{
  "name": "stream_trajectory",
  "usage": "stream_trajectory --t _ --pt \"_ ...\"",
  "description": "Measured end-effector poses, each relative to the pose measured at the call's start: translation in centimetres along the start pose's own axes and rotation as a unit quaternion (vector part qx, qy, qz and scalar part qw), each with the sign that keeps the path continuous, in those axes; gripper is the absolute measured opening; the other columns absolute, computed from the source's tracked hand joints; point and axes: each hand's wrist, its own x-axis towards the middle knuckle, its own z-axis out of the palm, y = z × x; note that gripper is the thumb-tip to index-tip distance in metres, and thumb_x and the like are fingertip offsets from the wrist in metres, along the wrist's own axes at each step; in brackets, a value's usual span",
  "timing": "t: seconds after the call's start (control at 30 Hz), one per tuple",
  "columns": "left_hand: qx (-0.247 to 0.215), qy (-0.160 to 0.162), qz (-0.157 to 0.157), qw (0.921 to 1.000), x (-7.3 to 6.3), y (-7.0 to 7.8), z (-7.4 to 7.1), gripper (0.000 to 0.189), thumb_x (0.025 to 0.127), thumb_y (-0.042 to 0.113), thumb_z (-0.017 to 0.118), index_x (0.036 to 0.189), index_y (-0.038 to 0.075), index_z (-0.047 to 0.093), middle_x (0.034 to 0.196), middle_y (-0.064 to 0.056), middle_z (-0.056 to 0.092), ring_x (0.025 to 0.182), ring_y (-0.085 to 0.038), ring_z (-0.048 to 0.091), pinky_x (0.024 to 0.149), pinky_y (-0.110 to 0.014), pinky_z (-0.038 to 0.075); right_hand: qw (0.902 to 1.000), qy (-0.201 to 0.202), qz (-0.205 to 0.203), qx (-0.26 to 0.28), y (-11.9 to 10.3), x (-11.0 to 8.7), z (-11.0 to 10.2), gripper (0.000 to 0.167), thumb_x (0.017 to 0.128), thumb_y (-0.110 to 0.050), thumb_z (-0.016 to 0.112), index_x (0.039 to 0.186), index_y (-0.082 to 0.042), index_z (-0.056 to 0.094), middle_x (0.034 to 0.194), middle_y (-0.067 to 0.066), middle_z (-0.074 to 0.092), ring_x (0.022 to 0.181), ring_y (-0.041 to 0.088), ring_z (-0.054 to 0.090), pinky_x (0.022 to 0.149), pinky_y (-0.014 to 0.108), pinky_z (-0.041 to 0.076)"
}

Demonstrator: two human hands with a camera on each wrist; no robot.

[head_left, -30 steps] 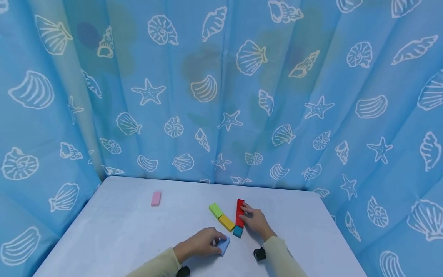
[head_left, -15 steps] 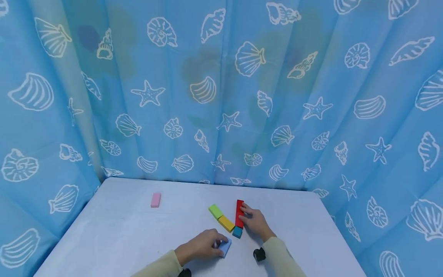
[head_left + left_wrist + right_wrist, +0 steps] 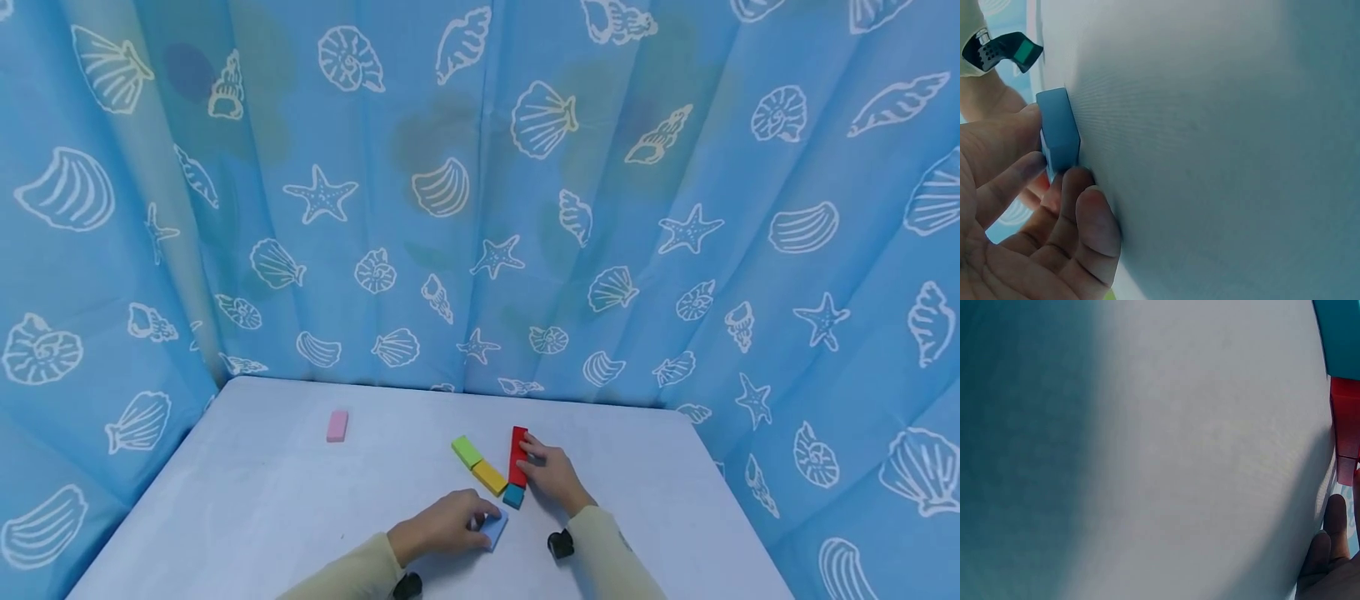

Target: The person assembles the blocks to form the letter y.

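Observation:
In the head view my left hand (image 3: pixel 450 523) pinches a flat light blue block (image 3: pixel 494 530) between thumb and fingers, low over the table. The left wrist view shows the thumb on one side of this blue block (image 3: pixel 1060 128), fingertips at its end. My right hand (image 3: pixel 553 475) touches the right side of a long red block (image 3: pixel 518 458) with thumb and fingertips. A small teal block (image 3: pixel 513 497) meets the red one's near end. A yellow block (image 3: pixel 490 477) and a lime green block (image 3: pixel 467 452) form a slanted row running to the teal block. The light blue block lies just short of this row.
A pink block (image 3: pixel 337 426) lies alone at the back left of the white table (image 3: pixel 247 500). Blue curtains (image 3: pixel 480 208) with shell prints hang behind and at both sides. Black wrist devices (image 3: pixel 560 544) sit at both cuffs.
My left hand has slid a little to the right with the light blue block, closer to the teal block. The right hand stays at the red block; the other blocks keep their places.

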Motion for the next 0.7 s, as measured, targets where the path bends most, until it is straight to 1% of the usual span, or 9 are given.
stream_trajectory --t 0.17,0.27,0.47,0.7 --pt "0.008 0.002 0.008 0.9999 0.19 0.25 0.00 0.037 0.086 0.025 0.077 0.123 0.021 0.070 0.090 0.012 0.058 0.077 -0.002 0.052 0.073 -0.019 0.047 1.0000 -0.002 0.005 0.000 -0.25 0.11 -0.16 0.051 0.091 -0.018 0.072 0.140 -0.019 0.057 0.152 0.004 0.047 0.144 0.037 0.035 0.106 0.054 0.043" --pt "0.007 0.000 0.006 1.0000 0.42 0.27 0.16 0.037 0.086 0.025 0.077 0.123 0.022 0.070 0.092 0.012 0.060 0.078 -0.002 0.053 0.073 -0.019 0.048 1.0000 -0.003 0.008 0.002 -0.24 0.10 -0.11 0.051 0.091 -0.018 0.072 0.140 -0.020 0.057 0.152 0.004 0.047 0.145 0.037 0.035 0.108 0.054 0.042" --pt "0.005 -0.008 0.011 0.9999 0.75 0.46 0.36 0.037 0.087 0.025 0.076 0.124 0.021 0.070 0.095 0.013 0.061 0.078 0.000 0.054 0.074 -0.019 0.049 1.0000 0.002 0.006 0.000 0.16 -0.01 0.13 0.051 0.090 -0.018 0.072 0.139 -0.022 0.057 0.152 0.002 0.047 0.144 0.037 0.036 0.107 0.054 0.043" --pt "0.026 -0.004 0.009 0.9996 0.85 0.95 0.42 0.041 0.087 0.028 0.076 0.126 0.021 0.069 0.093 0.013 0.061 0.076 -0.002 0.053 0.071 -0.019 0.047 1.0000 0.004 0.001 0.002 0.25 0.08 0.12 0.049 0.091 -0.019 0.072 0.138 -0.020 0.058 0.152 0.004 0.048 0.144 0.037 0.036 0.108 0.055 0.042"
